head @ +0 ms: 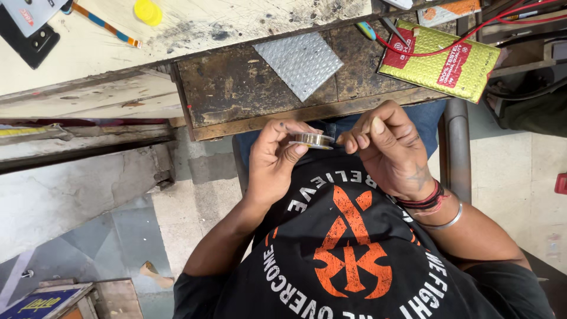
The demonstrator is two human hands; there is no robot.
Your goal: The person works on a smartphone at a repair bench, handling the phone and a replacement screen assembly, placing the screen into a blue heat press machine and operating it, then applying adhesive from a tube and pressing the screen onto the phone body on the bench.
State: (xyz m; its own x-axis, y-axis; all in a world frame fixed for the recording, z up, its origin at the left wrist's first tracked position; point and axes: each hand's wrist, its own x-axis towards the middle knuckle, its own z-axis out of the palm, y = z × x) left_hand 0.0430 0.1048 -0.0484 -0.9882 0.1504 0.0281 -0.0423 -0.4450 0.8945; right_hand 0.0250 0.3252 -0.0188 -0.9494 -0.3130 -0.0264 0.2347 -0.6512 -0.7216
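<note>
My left hand (276,155) pinches a small flat spool of thin shiny wire (313,140) between thumb and fingers, holding it just below the workbench edge, above my lap. My right hand (387,147) is right beside the spool's right side. Its thumb and forefinger are pressed together as if on the wire's end, but the wire itself is too thin to make out. A red thread band and a metal bangle circle the right wrist.
A worn dark workbench (236,88) lies ahead with a silver bubble-wrap square (298,62), a green-gold padded pouch (440,59) and red cables (472,32). On the pale board at the left sit a black phone (29,41), a yellow disc (147,12) and a striped stick.
</note>
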